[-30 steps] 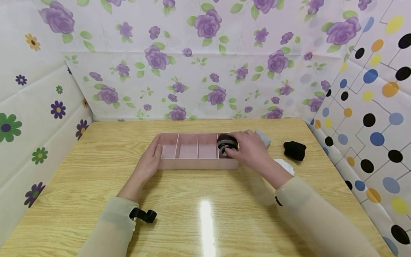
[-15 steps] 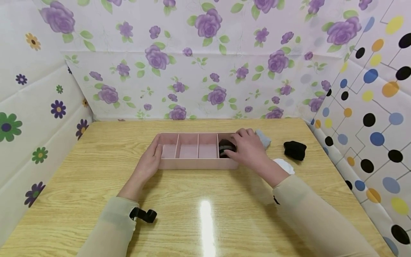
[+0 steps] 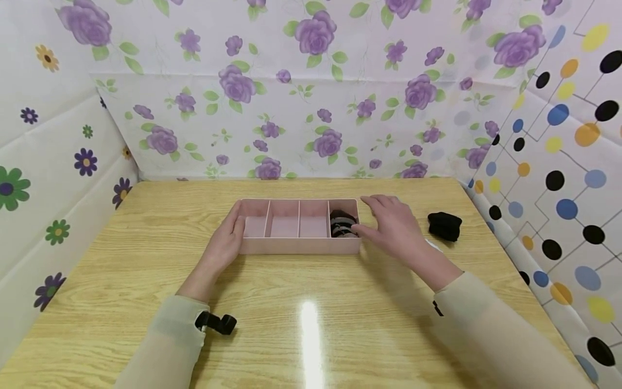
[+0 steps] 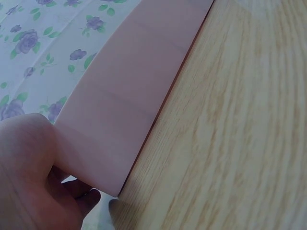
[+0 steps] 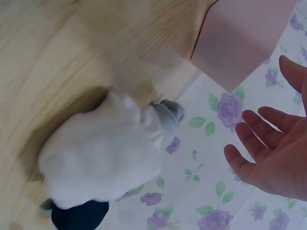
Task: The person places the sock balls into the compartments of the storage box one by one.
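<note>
- Resting against the left end of the pink divided box point(image 3: 291, 246), the left hand point(image 3: 224, 244) holds that end, its thumb on the rim and its fingers around the corner.
- The box stands in the middle of the wooden bench point(image 3: 146, 281) and has four compartments in a row.
- A dark rolled sock with light stripes point(image 3: 342, 224) lies in the rightmost compartment.
- The right hand point(image 3: 394, 227) hovers just beside the right end of the box, fingers spread and relaxed, holding nothing.
- Near this hand lie a white rolled sock point(image 5: 103, 155) and a grey one point(image 5: 169, 111).
- A black rolled sock point(image 3: 444, 225) lies further right on the bench.
</note>
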